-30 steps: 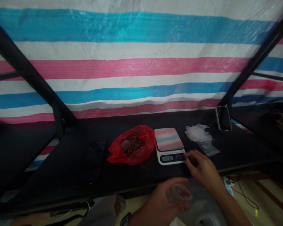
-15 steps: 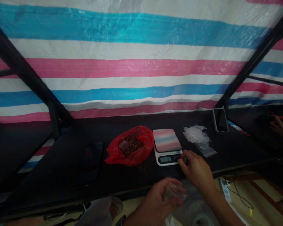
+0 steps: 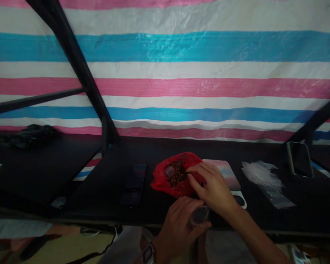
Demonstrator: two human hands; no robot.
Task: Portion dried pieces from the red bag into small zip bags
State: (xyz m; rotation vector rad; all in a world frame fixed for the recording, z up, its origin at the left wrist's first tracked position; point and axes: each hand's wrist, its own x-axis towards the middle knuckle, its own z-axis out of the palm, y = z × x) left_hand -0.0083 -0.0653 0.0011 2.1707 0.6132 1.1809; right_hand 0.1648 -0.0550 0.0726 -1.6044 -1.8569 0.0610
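Note:
A red plastic bag [image 3: 165,179] lies open on the black table [image 3: 104,194], filled with dark brown bits and a small clear scoop. My right hand [image 3: 211,187] reaches into the bag's right side, its fingers bent over the brown bits; what they grip, if anything, is hidden. My left hand [image 3: 181,223] sits at the table's front edge, closed on a small clear plastic bag [image 3: 199,215]. A white kitchen scale [image 3: 228,179] with a shiny top stands right of the red bag, partly behind my right hand.
A pile of clear plastic bags [image 3: 264,176] lies right of the scale. A phone [image 3: 299,159] leans at the far right; a dark phone [image 3: 134,179] lies flat left of the red bag. Black frame bars [image 3: 79,69] rise before a striped tarp [image 3: 181,73]. A dark bundle [image 3: 27,134] sits far left.
My right hand has left the scale's buttons and moved left into the red bag. The view has swung left. My left hand still holds the clear bag.

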